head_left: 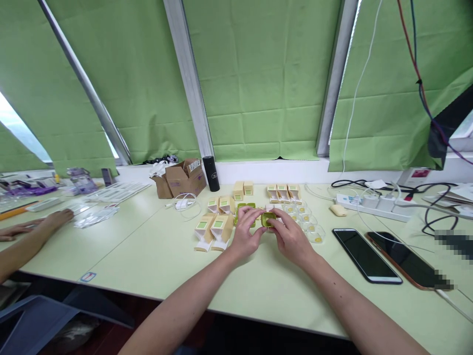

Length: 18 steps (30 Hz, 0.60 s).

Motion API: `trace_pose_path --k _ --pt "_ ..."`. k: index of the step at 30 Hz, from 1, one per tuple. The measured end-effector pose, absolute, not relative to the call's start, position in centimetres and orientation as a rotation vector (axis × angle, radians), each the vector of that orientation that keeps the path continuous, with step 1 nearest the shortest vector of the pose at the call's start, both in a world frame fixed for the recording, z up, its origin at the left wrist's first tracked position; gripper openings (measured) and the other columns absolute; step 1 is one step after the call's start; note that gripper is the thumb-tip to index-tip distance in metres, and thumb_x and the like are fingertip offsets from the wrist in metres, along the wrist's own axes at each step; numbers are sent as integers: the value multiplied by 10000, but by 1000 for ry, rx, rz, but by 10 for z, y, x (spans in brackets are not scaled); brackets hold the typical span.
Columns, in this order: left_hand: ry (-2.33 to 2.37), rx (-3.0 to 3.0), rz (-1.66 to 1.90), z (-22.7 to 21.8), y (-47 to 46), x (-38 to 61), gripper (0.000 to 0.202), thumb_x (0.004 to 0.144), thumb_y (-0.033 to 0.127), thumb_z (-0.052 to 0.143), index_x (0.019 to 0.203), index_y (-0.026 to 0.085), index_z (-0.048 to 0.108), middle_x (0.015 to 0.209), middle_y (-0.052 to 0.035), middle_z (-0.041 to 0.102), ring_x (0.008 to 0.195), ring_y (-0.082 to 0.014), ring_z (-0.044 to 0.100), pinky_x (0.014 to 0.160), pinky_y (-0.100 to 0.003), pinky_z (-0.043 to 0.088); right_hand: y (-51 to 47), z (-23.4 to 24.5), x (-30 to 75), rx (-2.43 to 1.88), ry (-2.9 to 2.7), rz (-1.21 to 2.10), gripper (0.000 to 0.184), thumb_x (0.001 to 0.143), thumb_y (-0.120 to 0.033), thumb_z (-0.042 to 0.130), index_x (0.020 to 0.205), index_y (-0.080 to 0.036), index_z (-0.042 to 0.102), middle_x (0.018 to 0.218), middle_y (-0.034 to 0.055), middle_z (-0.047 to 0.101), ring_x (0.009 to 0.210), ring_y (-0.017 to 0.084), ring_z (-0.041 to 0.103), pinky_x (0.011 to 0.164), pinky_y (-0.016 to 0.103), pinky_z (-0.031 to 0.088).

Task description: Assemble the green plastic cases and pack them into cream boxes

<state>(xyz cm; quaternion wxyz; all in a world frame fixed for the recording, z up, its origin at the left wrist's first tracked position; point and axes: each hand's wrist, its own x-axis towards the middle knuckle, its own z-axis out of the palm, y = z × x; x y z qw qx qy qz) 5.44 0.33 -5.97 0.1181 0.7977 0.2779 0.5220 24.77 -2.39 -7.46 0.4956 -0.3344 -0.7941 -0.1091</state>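
Observation:
Between my fingers, just above the table, is a small square green tray (pixel 268 219). My left hand (pixel 248 228) grips its left side, and my right hand (pixel 290 234) closes on its right side with fingertips at the inside. Behind my left hand, more green trays (pixel 246 205) lie partly hidden. Several cream boxes with green windows (pixel 222 227) stand open to the left. On the right, close to my right hand, sits a clear plastic tray with round cups (pixel 312 228) holding small yellow pieces.
More cream boxes (pixel 284 192) stand at the back. A cardboard box (pixel 185 178) and a black bottle (pixel 211 173) are by the wall. Two phones (pixel 365 255) and a power strip (pixel 377 206) lie right. Another person's hand (pixel 58 218) rests at the far left.

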Motion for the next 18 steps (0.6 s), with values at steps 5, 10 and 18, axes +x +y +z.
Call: trace_pose_path --k 5,10,18 --pt "808 2345 1526 -59 2 55 414 955 273 729 1366 263 685 1284 -110 737 1245 -324 518 1097 -563 475 -24 -75 247 -806 -1906 -272 422 1040 -106 473 1410 -266 597 1422 175 606 1297 326 639 1001 524 625" --pt "809 2339 1546 -58 2 55 407 960 288 729 1365 263 687 1281 -115 740 1236 -319 516 1092 -563 475 -23 -75 247 -761 -1911 -294 454 1029 -75 467 1427 -254 592 1447 190 591 1331 342 619 1015 545 617" --pt "816 2332 1523 -58 2 55 424 972 340 715 1388 267 680 1271 -121 730 1241 -322 518 1101 -564 482 -23 -76 248 -786 -1863 -212 425 1062 -144 471 1464 -247 561 1430 178 625 1361 318 620 1083 552 601"
